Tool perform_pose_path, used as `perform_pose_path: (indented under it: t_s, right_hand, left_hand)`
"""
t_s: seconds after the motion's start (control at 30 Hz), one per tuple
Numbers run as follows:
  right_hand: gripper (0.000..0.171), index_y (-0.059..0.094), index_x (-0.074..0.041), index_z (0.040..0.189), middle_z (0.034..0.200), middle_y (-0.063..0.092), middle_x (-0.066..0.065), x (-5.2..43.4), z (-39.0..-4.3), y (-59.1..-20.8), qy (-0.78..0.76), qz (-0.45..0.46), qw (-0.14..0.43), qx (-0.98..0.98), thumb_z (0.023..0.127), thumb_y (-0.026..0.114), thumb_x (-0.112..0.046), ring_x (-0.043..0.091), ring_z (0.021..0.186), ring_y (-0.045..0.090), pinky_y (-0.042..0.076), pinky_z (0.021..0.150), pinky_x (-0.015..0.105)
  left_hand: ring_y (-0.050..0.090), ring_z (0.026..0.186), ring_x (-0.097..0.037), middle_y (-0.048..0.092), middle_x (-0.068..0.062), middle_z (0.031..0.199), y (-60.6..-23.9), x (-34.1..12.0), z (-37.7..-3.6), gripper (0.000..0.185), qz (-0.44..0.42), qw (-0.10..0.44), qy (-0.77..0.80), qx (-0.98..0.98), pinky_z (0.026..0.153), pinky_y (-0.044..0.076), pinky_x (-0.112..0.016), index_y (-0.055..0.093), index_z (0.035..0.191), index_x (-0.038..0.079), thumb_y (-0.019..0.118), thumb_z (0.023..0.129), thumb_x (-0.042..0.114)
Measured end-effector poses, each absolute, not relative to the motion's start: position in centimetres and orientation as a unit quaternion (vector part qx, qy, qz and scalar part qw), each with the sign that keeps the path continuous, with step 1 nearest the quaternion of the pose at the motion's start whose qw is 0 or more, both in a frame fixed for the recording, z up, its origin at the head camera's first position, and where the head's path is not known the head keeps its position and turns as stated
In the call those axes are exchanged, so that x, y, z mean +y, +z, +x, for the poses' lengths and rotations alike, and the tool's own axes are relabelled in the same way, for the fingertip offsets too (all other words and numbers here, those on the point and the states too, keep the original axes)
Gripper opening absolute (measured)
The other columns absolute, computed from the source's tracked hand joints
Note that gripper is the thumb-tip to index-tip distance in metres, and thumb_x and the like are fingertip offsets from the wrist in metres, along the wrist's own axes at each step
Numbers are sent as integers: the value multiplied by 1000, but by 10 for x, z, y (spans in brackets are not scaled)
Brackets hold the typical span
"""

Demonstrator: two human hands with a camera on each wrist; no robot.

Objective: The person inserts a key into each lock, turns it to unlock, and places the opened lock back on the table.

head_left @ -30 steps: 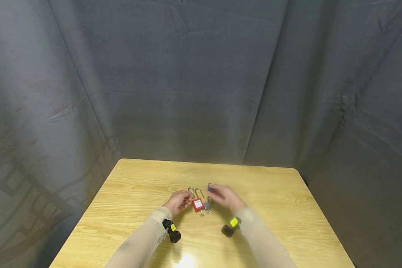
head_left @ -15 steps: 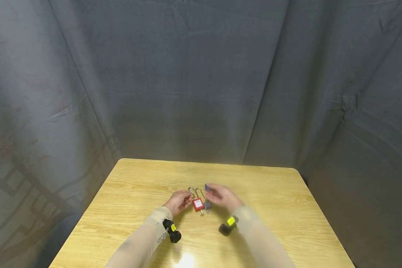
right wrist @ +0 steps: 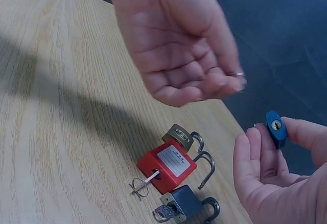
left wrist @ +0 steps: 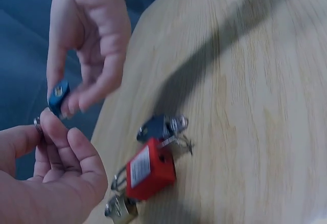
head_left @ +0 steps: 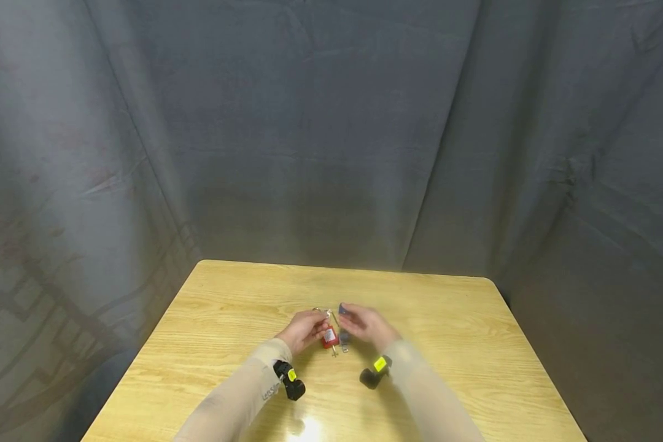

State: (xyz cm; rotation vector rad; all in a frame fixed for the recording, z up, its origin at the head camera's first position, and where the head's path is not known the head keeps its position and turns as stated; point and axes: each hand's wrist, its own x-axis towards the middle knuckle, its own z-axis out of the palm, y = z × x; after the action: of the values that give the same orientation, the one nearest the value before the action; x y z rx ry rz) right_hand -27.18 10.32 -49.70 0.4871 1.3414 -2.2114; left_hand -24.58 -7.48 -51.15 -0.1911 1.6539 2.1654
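My left hand (head_left: 305, 328) pinches a small silver metal piece (right wrist: 237, 74) between thumb and fingertips, mostly hidden by them. Facing it, my right hand (head_left: 367, 323) holds a blue padlock (right wrist: 276, 127) by its body, keyhole turned toward the left hand. The left fingertips are close to the blue padlock in the left wrist view. On the wooden table below lie a red padlock (right wrist: 168, 166) with a white label and a key in it, a dark blue-grey padlock (right wrist: 186, 203) with a key, and a brass padlock (right wrist: 179, 134). Their shackles stand open in the right wrist view.
The wooden table (head_left: 243, 288) has its far edge beyond the hands. Grey curtains (head_left: 309, 153) hang behind and at both sides. Each wrist carries a black camera with a yellow mark.
My left hand has lifted the small silver piece and moved right, over the red padlock. My right hand has shifted slightly left with the blue padlock and turned it.
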Motion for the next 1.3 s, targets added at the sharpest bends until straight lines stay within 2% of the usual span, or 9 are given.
perform_pose_path:
  t_s: [0.17, 0.33, 0.53, 0.67, 0.8, 0.97, 1.1, 1.3]
  right_hand:
    - [24, 58, 4, 115, 106, 64, 18, 104, -271, -496, -823, 180, 263, 469, 94, 60, -8, 22, 90, 66, 51, 98, 31]
    - [14, 62, -1, 103, 93, 66, 11, 103, -272, -495, -806, 166, 277, 496, 95, 59, -12, 15, 82, 66, 54, 87, 24]
    - [24, 60, 3, 110, 88, 66, 10, 102, -272, -496, -793, 166, 271, 520, 94, 62, -15, 15, 81, 66, 56, 83, 23]
    - [16, 62, 0, 102, 88, 66, 9, 102, -272, -496, -800, 164, 269, 510, 94, 62, -13, 15, 83, 67, 56, 84, 23]
    - [14, 63, 0, 101, 90, 67, 9, 103, -270, -495, -803, 153, 270, 509, 94, 61, -12, 16, 84, 67, 55, 85, 23]
    - [16, 63, 1, 101, 90, 67, 9, 100, -271, -494, -790, 153, 258, 535, 93, 63, -13, 15, 80, 66, 56, 80, 22]
    - [19, 64, 3, 100, 84, 67, 8, 97, -272, -494, -775, 147, 262, 556, 92, 65, -14, 12, 72, 65, 56, 74, 19]
    - [29, 62, 6, 108, 81, 66, 5, 97, -271, -494, -758, 120, 267, 583, 93, 64, -19, 9, 70, 63, 55, 72, 16]
  left_hand:
    - [58, 70, -5, 62, 3, 77, -506, -63, -244, 21, -20, 222, 774, 593, 73, 53, -20, 55, 110, -8, 51, 98, 9]
    - [59, 71, -4, 62, 3, 77, -507, -54, -240, 17, -15, 226, 769, 598, 75, 54, -20, 56, 107, -5, 52, 98, 9]
    - [59, 70, -3, 63, 4, 75, -508, -51, -237, 12, -27, 225, 770, 596, 79, 55, -22, 58, 99, 1, 53, 98, 12]
    - [60, 69, -4, 63, 3, 75, -511, -51, -237, 11, -35, 226, 773, 591, 78, 55, -22, 60, 97, 2, 54, 97, 12]
    - [60, 68, -4, 63, 4, 74, -510, -50, -237, 14, -46, 226, 779, 584, 76, 55, -21, 61, 101, 0, 53, 97, 11]
    - [59, 64, -2, 62, 5, 71, -505, -46, -239, 16, -69, 215, 787, 574, 69, 54, -17, 59, 104, -2, 51, 97, 11]
    - [58, 63, -2, 62, 5, 68, -502, -45, -242, 18, -83, 200, 788, 576, 69, 54, -18, 59, 104, -4, 51, 97, 10]
    - [59, 62, -2, 62, 4, 67, -502, -44, -244, 18, -95, 188, 793, 571, 67, 54, -17, 61, 103, -6, 52, 96, 8]
